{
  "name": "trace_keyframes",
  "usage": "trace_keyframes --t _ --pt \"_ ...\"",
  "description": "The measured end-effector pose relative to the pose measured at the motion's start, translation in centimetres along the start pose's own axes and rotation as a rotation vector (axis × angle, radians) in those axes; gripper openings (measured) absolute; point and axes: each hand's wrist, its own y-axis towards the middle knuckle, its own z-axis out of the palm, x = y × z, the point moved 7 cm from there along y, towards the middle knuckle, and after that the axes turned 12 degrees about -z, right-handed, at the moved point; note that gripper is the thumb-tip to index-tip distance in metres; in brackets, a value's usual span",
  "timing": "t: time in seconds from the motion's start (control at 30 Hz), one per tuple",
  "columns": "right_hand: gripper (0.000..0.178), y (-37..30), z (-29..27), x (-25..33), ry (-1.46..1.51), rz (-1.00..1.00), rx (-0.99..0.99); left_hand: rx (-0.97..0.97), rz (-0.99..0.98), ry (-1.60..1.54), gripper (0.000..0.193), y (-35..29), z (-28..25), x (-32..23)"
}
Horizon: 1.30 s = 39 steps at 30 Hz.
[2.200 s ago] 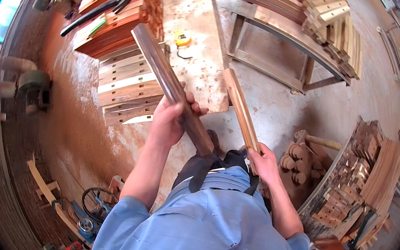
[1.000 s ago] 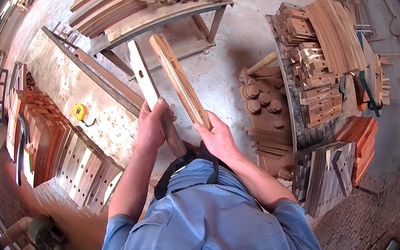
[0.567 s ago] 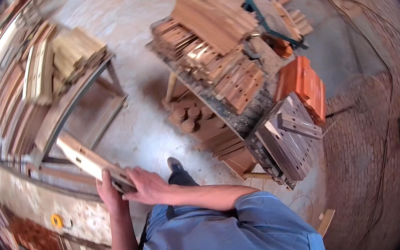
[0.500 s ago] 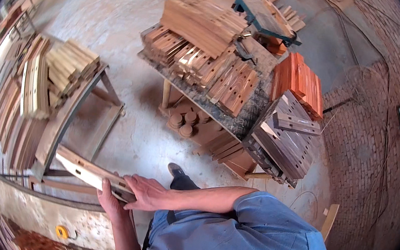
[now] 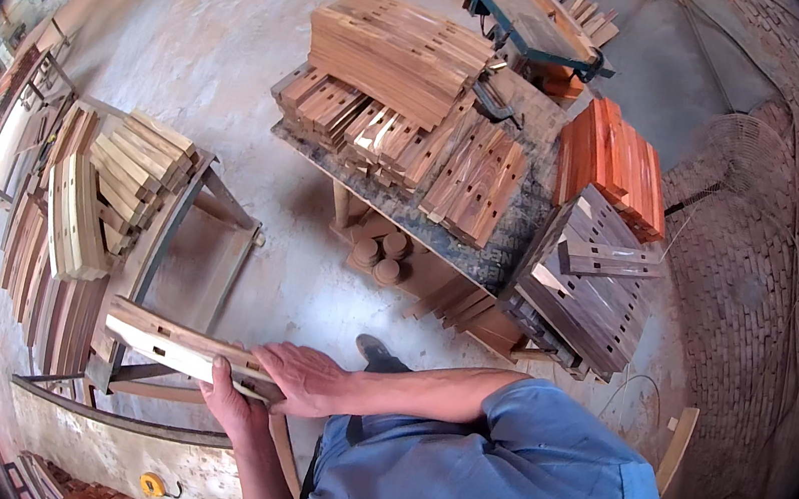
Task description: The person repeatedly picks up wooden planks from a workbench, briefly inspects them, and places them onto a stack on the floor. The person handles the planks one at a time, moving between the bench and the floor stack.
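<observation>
Both my hands grip a wooden piece [image 5: 167, 342] with rectangular slots cut in it, brown along the top and pale on the side facing me. Its long end points left, away from my body. My left hand [image 5: 236, 404] wraps the near side from below, thumb up against the pale face. Across the top of the right end lies my right hand [image 5: 302, 379], its fingers bent over the wood. The palms' undersides are hidden. Just beyond the piece stands a rack with pale slotted slats [image 5: 79, 217] stacked on darker ones.
A work table [image 5: 403, 225] ahead carries stacked brown slotted slats [image 5: 395, 52]. Orange-red pieces [image 5: 614, 167] and dark slotted boards [image 5: 589, 285] stand at its right end. A yellow tape measure [image 5: 152, 484] lies on a pale surface [image 5: 102, 441] at lower left. A brick wall [image 5: 743, 325] rises at right.
The view has shifted slightly, so the surroundings sit a little lower and differently turned. Both hands keep hold of the wooden piece, whose top face shows a bit more.
</observation>
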Motion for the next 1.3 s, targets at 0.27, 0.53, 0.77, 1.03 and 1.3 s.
trace_keyframes --t 0.27,0.53,0.77,1.03,1.3 --pt "0.064 0.6 -3.6 -2.3 -0.203 0.049 -0.023 -0.097 0.067 0.057 0.037 1.8 4.8 0.9" --pt "0.062 1.5 -13.4 -7.6 -0.322 0.220 -0.183 0.133 0.050 0.212 0.053 3.2 14.1 0.4" --pt "0.047 1.9 -29.2 -16.8 -0.521 0.655 -0.189 -0.089 -0.030 0.385 0.050 3.6 4.7 1.1" --pt "0.057 5.5 -28.9 -24.7 -0.684 0.507 -0.153 -0.716 -0.062 0.204 0.013 -8.4 -19.4 3.8" --pt "0.065 2.5 -31.5 -30.9 -0.961 0.208 0.013 -0.985 -0.066 0.280 0.031 -15.2 -27.3 6.3"
